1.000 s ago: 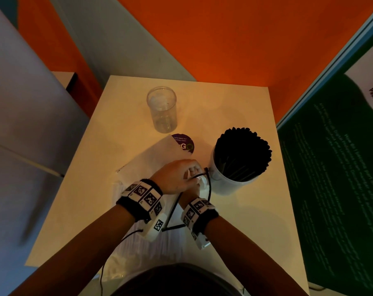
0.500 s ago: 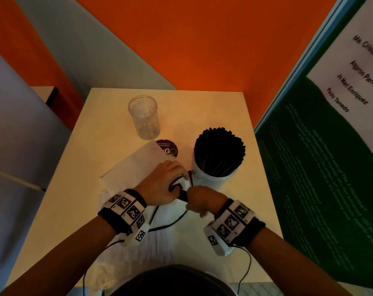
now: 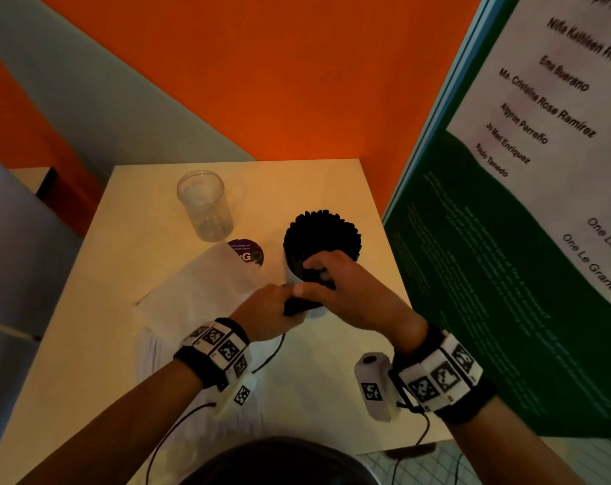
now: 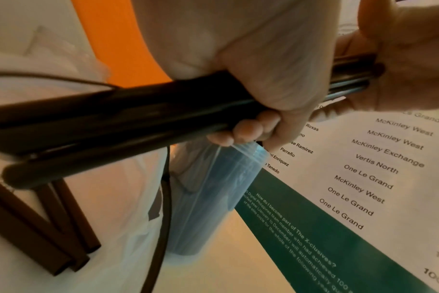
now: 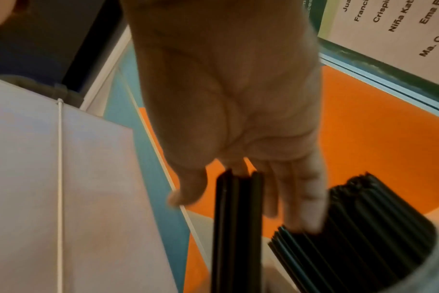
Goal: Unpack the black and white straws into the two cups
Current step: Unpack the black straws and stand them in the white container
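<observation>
A bundle of black straws (image 3: 298, 306) is gripped by my left hand (image 3: 279, 306) just in front of the white cup (image 3: 290, 274). That cup is packed full of black straws (image 3: 321, 232). My right hand (image 3: 318, 271) holds the bundle's upper end at the cup's near rim. In the left wrist view my left hand (image 4: 263, 111) has its fingers curled round the black bundle (image 4: 128, 113). In the right wrist view the bundle (image 5: 238, 218) rises between the thumb and fingers of my right hand (image 5: 238, 178), whose fingertips (image 5: 311, 222) touch the cup's straws (image 5: 368, 228). The clear cup (image 3: 206, 204) stands empty at the back left.
A white wrapper (image 3: 199, 292) lies across the table (image 3: 97, 309) under my left arm, with white straws (image 3: 150, 351) at its near end. A purple sticker (image 3: 246, 253) lies by it. Three loose dark straws (image 4: 45, 237) rest on the wrapper. A green and white poster board (image 3: 507, 274) stands close on the right.
Both hands have risen from the wrapper with a bundle of black straws. My right hand has moved forward and up to the full cup's rim.
</observation>
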Motion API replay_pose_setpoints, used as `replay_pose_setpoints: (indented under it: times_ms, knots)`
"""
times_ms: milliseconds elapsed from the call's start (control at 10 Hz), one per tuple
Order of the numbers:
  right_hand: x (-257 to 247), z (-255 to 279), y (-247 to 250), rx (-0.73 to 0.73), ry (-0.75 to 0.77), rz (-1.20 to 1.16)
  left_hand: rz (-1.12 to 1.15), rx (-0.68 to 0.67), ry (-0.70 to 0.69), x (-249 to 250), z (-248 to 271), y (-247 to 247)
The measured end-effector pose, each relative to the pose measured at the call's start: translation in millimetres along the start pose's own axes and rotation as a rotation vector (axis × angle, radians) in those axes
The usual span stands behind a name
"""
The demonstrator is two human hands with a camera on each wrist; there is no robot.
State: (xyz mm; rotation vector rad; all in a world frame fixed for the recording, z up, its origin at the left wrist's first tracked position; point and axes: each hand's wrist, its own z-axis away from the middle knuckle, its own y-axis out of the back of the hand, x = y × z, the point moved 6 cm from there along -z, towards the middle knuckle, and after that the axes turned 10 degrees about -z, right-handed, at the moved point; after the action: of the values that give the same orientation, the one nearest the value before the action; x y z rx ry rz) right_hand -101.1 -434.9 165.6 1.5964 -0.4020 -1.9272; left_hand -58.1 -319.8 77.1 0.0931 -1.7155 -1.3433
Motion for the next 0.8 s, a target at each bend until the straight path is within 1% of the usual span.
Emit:
replay_pose_setpoints:
  times_ms: [100, 200, 300, 400, 500, 600, 700, 800]
  knots:
    - [-8.3, 2.0, -10.9, 0.144, 0.184, -0.12, 0.091, 0.005, -0.023, 5.6, -2.9, 0.8]
    - [-13.1, 2.9, -20.9, 0.182, 0.326, -0.232, 0.146, 0.025, -0.115, 16.8, -3.0, 3.4]
    - [-8.0, 4.5, -16.6, 0.25, 0.389, -0.494, 0.146, 0.018, 0.013, 5.4, -6.5, 2.9]
    - [-6.1, 4.1, -24.0, 0.269, 0.429, -0.66, 0.232, 0.018, 0.135, -5.2, -8.5, 2.8]
    - [-7.8, -0.8, -23.3, 0.304, 0.448, -0.764, 0.247, 0.095, 0.184, 0.1, -11.7, 7.1]
    - [-15.5, -5.5, -3.6, 0.313, 0.429, -0.691, 0.384, 0.131, 0.102, 15.4, -18.2, 13.1]
    - [-24.1, -3.4, 38.6, 0.358, 0.452, -0.681, 0.345, 0.125, 0.052, 13.8, -21.8, 21.8]
    - [-23.7, 0.3, 86.2, 0.486, 0.462, -0.671, 0.133, 0.133, 0.034, -1.3, -19.4, 21.4]
